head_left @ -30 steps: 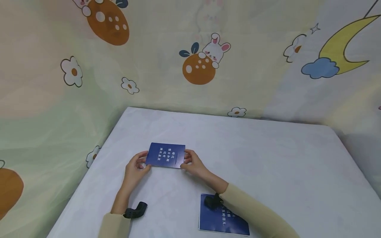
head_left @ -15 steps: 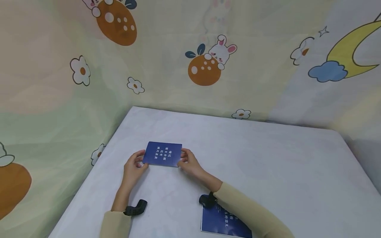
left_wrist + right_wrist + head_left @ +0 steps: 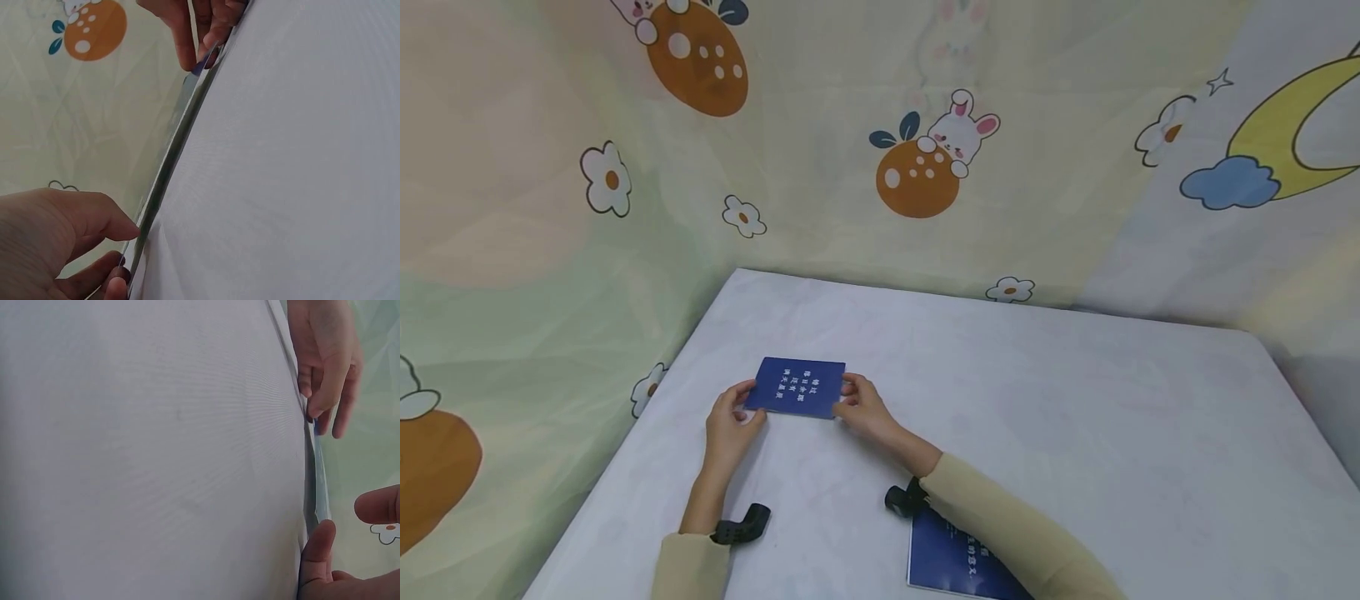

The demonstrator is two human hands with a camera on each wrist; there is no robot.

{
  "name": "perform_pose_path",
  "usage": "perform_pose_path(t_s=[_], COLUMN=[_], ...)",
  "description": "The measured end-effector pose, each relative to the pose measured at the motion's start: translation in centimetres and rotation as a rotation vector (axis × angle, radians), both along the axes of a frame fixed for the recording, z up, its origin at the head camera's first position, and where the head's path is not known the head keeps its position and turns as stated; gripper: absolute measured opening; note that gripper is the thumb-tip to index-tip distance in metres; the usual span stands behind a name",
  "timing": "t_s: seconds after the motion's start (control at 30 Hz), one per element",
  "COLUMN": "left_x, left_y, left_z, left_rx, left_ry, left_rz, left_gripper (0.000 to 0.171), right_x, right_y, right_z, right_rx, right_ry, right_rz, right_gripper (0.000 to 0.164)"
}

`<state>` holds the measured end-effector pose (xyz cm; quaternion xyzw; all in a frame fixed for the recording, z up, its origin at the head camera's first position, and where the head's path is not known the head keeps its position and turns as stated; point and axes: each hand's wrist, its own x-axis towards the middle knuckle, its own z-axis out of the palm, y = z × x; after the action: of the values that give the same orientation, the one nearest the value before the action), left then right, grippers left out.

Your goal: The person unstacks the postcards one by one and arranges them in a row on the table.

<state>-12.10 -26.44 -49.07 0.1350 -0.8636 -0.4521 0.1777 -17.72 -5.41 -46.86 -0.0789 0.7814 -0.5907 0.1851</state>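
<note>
A blue booklet [image 3: 796, 387] with white printed characters lies flat, low over the left part of the table, between both hands. My left hand [image 3: 726, 429] pinches its left end, with the thumb at the near corner and the fingers along the side. At the opposite end my right hand [image 3: 871, 415] grips the right edge between thumb and fingers. In the left wrist view the booklet [image 3: 169, 165] shows edge-on as a thin strip close to the white surface. A larger blue booklet [image 3: 951, 558] lies near the front, partly hidden under the right sleeve.
The table [image 3: 1112, 433] has a white cover and stretches wide to the right. Behind and to the left hangs a printed curtain [image 3: 812, 150] with cartoon rabbits and flowers. Black wrist cameras [image 3: 743, 525] sit on both wrists.
Both hands have shifted the small booklet slightly to the left, keeping hold of its ends. The right forearm has moved left over the larger booklet. The head view has turned a little.
</note>
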Motion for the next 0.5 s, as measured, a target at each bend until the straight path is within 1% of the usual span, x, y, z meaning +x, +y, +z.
perform_pose_path(t_s=[0.13, 0.2, 0.4, 0.5], left_x=[0.1, 0.1, 0.01, 0.1], left_y=[0.03, 0.04, 0.06, 0.1], left_z=[0.05, 0.0, -0.25, -0.24], left_rx=[-0.026, -0.033, -0.055, -0.05], left_ry=[-0.014, -0.038, -0.076, -0.101], left_rz=[-0.002, -0.009, -0.072, -0.091], left_gripper=[0.05, 0.051, 0.055, 0.055], right_x=[-0.09, -0.15, -0.34, -0.4], right_y=[-0.34, -0.38, -0.11, 0.05], right_z=[-0.22, -0.36, -0.49, -0.44], right_rx=[0.032, 0.037, 0.018, -0.003], right_ry=[0.013, 0.02, -0.003, -0.023], right_rz=[-0.007, -0.008, -0.007, 0.003], right_gripper=[0.066, 0.066, 0.064, 0.064])
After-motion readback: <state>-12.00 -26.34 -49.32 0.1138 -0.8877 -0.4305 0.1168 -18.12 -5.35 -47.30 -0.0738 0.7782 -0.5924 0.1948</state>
